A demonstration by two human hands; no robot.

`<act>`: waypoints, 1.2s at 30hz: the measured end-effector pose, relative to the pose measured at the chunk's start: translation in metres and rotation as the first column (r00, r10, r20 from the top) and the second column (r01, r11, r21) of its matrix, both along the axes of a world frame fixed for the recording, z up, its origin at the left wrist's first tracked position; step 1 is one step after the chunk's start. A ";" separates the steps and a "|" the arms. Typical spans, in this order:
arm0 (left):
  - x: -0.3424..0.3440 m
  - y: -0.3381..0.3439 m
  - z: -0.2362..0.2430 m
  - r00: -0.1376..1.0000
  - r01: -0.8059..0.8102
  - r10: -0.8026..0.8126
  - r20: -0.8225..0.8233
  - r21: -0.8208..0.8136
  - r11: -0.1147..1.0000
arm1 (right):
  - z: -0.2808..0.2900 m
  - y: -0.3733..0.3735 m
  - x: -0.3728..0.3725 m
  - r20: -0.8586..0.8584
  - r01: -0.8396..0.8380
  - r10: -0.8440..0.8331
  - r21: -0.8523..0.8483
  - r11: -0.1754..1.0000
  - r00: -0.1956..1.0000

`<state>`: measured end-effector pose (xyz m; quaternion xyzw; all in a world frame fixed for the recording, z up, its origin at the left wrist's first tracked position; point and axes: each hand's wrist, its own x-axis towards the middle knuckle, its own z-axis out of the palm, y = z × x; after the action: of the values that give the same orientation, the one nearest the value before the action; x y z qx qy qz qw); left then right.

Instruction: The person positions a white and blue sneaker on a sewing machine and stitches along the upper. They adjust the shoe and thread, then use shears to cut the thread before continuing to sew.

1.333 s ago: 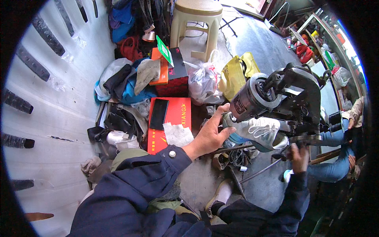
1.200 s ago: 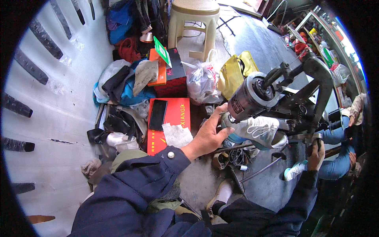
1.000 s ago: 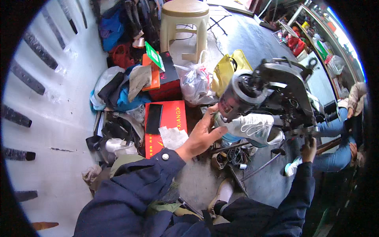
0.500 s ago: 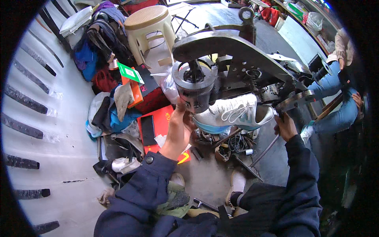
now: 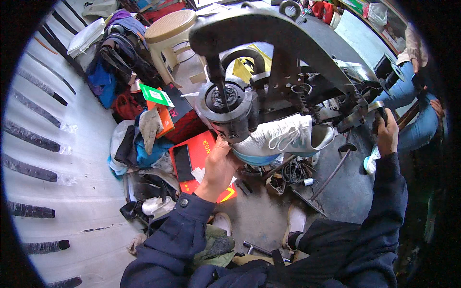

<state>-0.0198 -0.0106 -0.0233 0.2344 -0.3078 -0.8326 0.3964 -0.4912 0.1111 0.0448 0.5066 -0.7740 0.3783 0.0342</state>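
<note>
A white sneaker (image 5: 286, 136) with a blue-tinted sole sits at the round head of a dark cast-metal shoe-stitching machine (image 5: 307, 50), its toe tucked up against that head. My left hand (image 5: 218, 168) is closed on the toe end, its thumb up beside the machine head; the fingertips are hidden behind the shoe. Farther right, my right hand (image 5: 387, 133) grips the crank handle (image 5: 382, 114) by the machine's metal wheel (image 5: 376, 105). The upright needle bar (image 5: 217, 74) comes down into the round head. Whether the needle is in the shoe cannot be seen.
Left of the machine stand a beige stool (image 5: 170, 26) and a heap of clothes and bags (image 5: 120, 53). A phone (image 5: 182, 163) lies on a red box (image 5: 200, 149). Cables (image 5: 295, 172) and a metal stand leg (image 5: 331, 178) are below. Another person's legs (image 5: 408, 132) are at right.
My right hand has swung up and outward to the right with the crank handle. The left hand keeps its hold on the sneaker's toe. The view has shifted slightly.
</note>
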 end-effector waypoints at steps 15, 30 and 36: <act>0.000 -0.004 -0.001 1.000 0.002 -0.003 -0.020 -0.044 0.999 | -0.037 0.001 0.069 0.550 -0.285 0.154 0.162 0.945 0.821; 0.000 -0.004 0.002 0.999 -0.014 0.011 -0.040 -0.091 0.996 | -0.111 -0.002 -0.013 0.365 -0.059 -0.125 0.452 0.890 0.922; 0.000 -0.006 0.000 0.998 0.010 -0.015 -0.054 -0.089 0.996 | -0.038 -0.006 0.077 0.591 -0.289 0.113 0.212 0.933 0.798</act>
<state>-0.0202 -0.0168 -0.0232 0.1917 -0.3349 -0.8267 0.4095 -0.4138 0.1050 0.0066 0.4497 -0.7367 0.3951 -0.3146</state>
